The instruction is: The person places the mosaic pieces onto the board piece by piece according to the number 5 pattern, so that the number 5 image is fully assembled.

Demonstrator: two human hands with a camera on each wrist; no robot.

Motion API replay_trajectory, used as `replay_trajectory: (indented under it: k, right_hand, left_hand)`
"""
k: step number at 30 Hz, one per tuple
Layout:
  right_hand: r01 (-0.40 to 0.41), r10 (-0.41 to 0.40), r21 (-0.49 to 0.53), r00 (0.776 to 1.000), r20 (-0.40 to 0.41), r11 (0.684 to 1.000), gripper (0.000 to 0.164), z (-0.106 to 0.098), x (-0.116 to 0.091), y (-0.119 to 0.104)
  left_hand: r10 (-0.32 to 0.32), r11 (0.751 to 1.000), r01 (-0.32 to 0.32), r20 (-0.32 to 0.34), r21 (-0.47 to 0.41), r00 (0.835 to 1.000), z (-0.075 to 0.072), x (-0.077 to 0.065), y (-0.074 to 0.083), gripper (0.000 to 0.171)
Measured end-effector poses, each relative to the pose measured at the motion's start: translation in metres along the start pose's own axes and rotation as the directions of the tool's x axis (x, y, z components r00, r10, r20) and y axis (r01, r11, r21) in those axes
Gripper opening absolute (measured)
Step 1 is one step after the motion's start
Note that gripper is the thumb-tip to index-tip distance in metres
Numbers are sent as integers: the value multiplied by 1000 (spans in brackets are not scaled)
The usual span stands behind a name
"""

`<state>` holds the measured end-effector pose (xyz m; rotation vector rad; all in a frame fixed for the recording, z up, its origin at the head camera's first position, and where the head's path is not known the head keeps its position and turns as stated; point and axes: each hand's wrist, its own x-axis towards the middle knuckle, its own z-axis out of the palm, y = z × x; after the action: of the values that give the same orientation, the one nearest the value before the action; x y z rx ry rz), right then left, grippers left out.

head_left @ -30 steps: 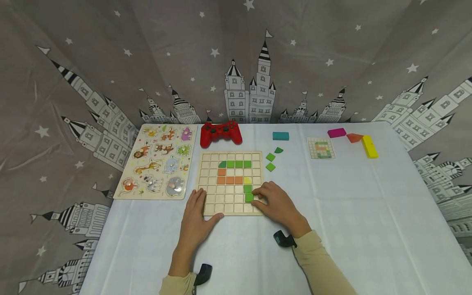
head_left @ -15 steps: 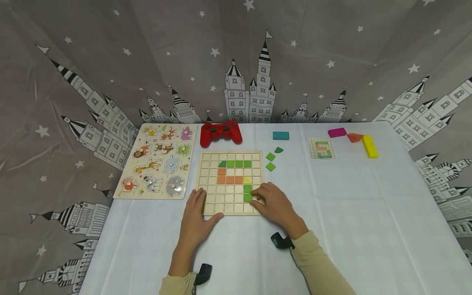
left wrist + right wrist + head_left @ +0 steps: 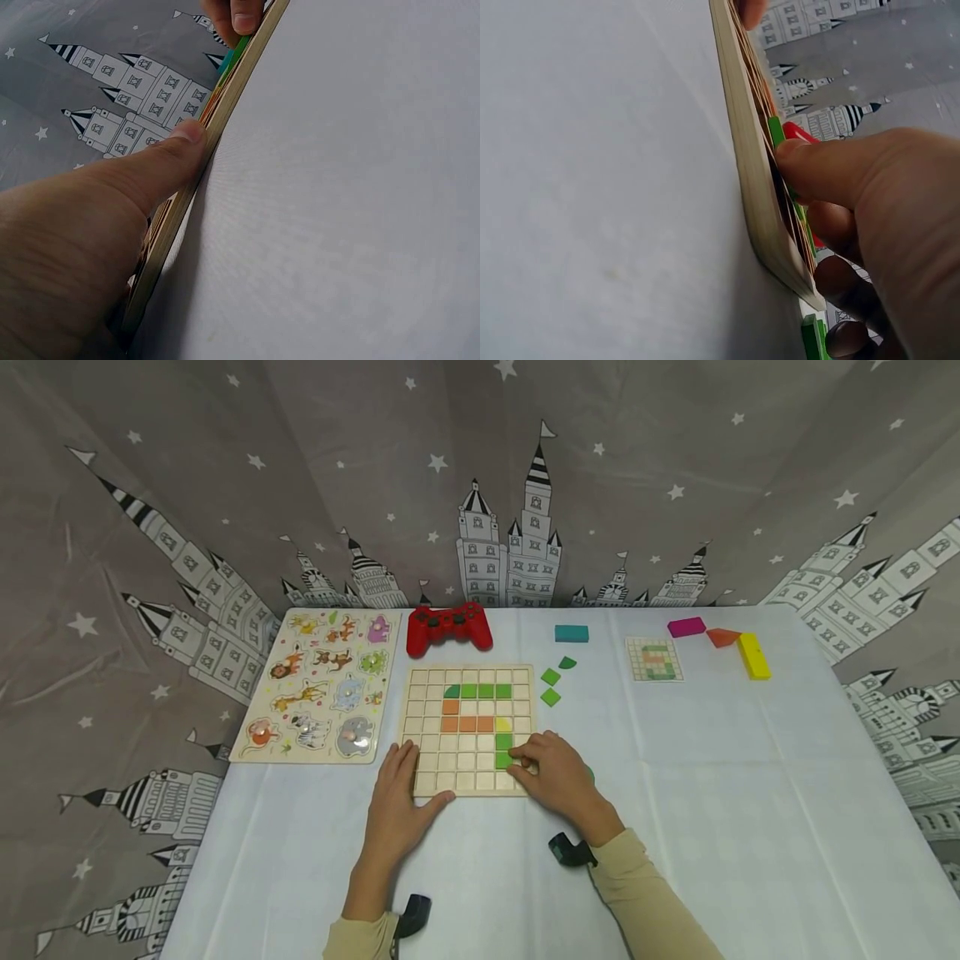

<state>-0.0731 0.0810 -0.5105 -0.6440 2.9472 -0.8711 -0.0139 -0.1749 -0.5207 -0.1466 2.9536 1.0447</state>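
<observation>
A wooden grid board (image 3: 467,762) lies in the middle of the table, with green, orange and yellow tiles in some cells. Along its left edge rest the fingers of my left hand (image 3: 399,797), the thumb (image 3: 180,142) pressing on the front edge. My right hand (image 3: 561,777) reaches over the board's right side and pinches a green square tile (image 3: 503,761) between thumb and index finger. That tile sits below another green square (image 3: 503,742). In the right wrist view, the thumb lies against the tile's edge (image 3: 776,130).
Two loose green squares (image 3: 551,677) and a green quarter piece (image 3: 567,662) lie right of the board. Farther around are an animal puzzle (image 3: 258,758), red game controller (image 3: 450,628), teal block (image 3: 572,633), pattern card (image 3: 655,659), magenta block (image 3: 686,627), orange piece (image 3: 722,637) and yellow block (image 3: 753,657).
My right hand has shifted slightly left, and the pinched green tile has moved left into line under the green square above it. The left hand has stayed in place.
</observation>
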Motion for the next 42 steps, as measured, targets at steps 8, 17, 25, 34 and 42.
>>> replay_trajectory:
  k: [8,17,25,34,42]
  right_hand:
    - [-102,103,105,995,-6,989,24,2,1,-2]
    - [-134,133,178,991,18,975,28,-22,-5,18]
    - [-184,184,215,983,21,959,23,-56,-42,83]
    - [-130,106,156,983,152,979,37,-58,-53,92]
    - [-128,118,102,988,102,986,24,-53,-51,84]
  left_hand:
    - [4,1000,-4,0,-6,1000,0,0,0,102]
    - [0,1000,0,-4,-2,1000,1,1,3,102]
    - [2,1000,-2,2,2,1000,2,2,1,102]
    - [2,1000,-2,0,-11,1000,4,1,0,100]
    - [-6,1000,6,12,-1,1000,-1,-1,3,99]
